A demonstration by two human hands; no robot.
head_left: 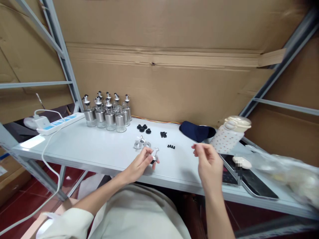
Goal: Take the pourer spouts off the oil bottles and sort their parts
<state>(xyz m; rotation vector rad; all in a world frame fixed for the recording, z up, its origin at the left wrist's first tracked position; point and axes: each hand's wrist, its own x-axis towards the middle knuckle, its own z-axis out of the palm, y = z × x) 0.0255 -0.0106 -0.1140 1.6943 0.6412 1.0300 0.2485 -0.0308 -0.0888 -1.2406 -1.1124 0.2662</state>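
Silver spout (155,155) held over worktop (74,142), long axis near upright, leaning slightly right. Left hand (141,162) nearer: fingers pinching it near black base (153,161). Right hand (208,161) well right of spout: fingertips pressed together, nothing visible between. Black plugs (171,146) beyond spout, slightly right; bottles (110,119) farther, left. Cardboard (174,93) beyond.

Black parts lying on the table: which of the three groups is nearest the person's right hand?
The frontmost row of tiny black pieces. The slim black pieces and wide black parts both lie farther back, farther from the right hand.
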